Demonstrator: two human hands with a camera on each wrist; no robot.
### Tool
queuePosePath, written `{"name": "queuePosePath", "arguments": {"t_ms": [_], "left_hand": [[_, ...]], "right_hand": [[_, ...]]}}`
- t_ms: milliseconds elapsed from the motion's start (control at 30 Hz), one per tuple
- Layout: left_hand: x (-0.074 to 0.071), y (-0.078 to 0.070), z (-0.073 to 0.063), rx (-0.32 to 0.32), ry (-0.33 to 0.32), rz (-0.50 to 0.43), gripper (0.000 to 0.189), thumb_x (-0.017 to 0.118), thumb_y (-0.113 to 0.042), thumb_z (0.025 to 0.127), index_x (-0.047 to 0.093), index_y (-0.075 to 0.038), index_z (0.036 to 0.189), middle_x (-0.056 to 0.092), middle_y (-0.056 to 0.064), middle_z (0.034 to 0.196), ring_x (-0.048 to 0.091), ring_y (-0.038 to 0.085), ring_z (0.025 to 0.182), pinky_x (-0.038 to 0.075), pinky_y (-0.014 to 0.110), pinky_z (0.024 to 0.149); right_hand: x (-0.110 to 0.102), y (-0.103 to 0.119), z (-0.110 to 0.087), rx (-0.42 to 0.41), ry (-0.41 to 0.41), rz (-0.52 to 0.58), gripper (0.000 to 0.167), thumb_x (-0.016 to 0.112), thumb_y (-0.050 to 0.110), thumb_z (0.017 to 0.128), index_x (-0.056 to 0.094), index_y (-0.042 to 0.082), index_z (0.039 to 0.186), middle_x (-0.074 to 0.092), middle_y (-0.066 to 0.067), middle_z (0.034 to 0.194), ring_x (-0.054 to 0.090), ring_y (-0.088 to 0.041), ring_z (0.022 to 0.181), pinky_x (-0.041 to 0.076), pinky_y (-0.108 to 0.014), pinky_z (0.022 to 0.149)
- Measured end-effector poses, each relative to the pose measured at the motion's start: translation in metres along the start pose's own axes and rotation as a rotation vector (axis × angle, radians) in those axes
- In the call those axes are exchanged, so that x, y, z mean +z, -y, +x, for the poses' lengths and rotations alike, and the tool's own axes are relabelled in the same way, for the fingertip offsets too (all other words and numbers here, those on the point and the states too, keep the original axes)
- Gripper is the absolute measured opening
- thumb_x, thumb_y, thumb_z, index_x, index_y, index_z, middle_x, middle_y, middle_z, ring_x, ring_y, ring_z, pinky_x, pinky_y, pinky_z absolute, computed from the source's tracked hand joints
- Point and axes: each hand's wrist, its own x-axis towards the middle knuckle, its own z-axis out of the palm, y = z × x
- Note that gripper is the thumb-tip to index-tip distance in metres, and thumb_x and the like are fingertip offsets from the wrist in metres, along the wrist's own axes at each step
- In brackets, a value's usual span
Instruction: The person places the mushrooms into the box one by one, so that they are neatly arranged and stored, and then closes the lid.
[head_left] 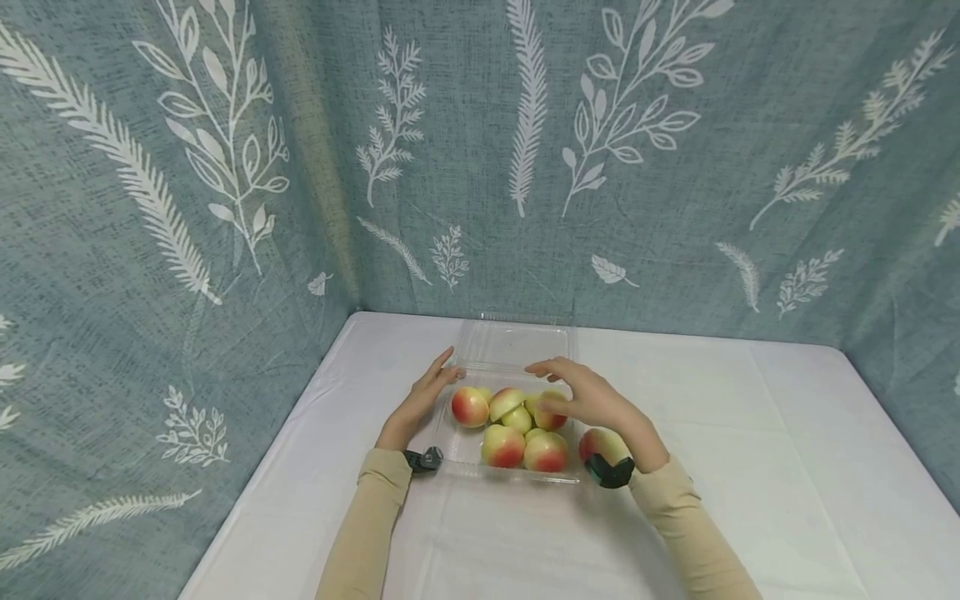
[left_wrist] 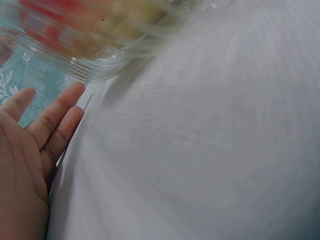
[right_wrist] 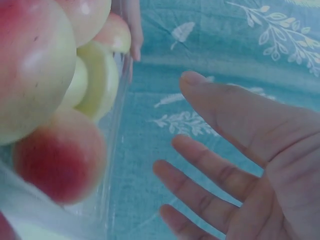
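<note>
Head view: one clear box stands nearer the counter's left edge, its one lid open toward the far edge. Packing seems in hand; next probably calls for gripping the lid or loose fruit. That one lies just outside; at least six peach-like fruits overlap inside.

Left wrist: the left hand is released, fingers straight.

Right wrist: the right hand is empty, fingers spread.

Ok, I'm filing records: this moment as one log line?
left hand: beside clear container | right hand: above fruit inside | lid: folded back | lone fruit: outside container
</note>
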Motion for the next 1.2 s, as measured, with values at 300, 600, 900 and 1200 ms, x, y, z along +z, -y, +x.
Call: {"name": "queuePosePath", "arguments": {"t_ms": [300,600,900,1200], "left_hand": [[0.000,-0.001,-0.001,0.001,-0.006,-0.001,0.055,0.040,-0.043,0.098,0.020,-0.033,0.147,0.049,0.010,0.137,0.038,0.029,0.130,0.013,0.053,0.112],[0.000,-0.001,-0.001,0.007,-0.004,0.002,0.055,0.040,-0.043,0.098,0.020,-0.033,0.147,0.048,0.011,0.138,0.038,0.030,0.131,0.012,0.054,0.112],[0.000,-0.001,-0.002,0.001,0.003,-0.012,0.054,0.040,-0.042,0.098,0.019,-0.033,0.147,0.047,0.012,0.138,0.037,0.030,0.131,0.013,0.054,0.112],[0.000,-0.001,-0.001,0.006,-0.004,0.005,0.056,0.040,-0.044,0.098,0.019,-0.031,0.148,0.047,0.012,0.138,0.037,0.031,0.131,0.012,0.054,0.112]], "right_hand": [[-0.003,-0.006,-0.012,0.006,-0.009,-0.039,0.049,0.070,0.016,0.083,0.052,0.007,0.128,0.057,-0.011,0.121,0.055,-0.035,0.108,0.045,-0.051,0.090],[-0.004,-0.013,-0.023,0.033,-0.015,-0.026,0.049,0.070,0.021,0.083,0.054,0.009,0.127,0.056,-0.015,0.124,0.055,-0.034,0.108,0.044,-0.052,0.090],[-0.005,-0.021,-0.038,-0.010,-0.020,-0.021,0.046,0.067,0.026,0.086,0.054,0.005,0.125,0.058,-0.014,0.122,0.056,-0.035,0.106,0.045,-0.051,0.089],[-0.007,-0.032,-0.052,-0.022,0.005,0.010,0.045,0.068,0.018,0.085,0.054,0.004,0.126,0.057,-0.014,0.122,0.055,-0.035,0.107,0.044,-0.053,0.089]]}}
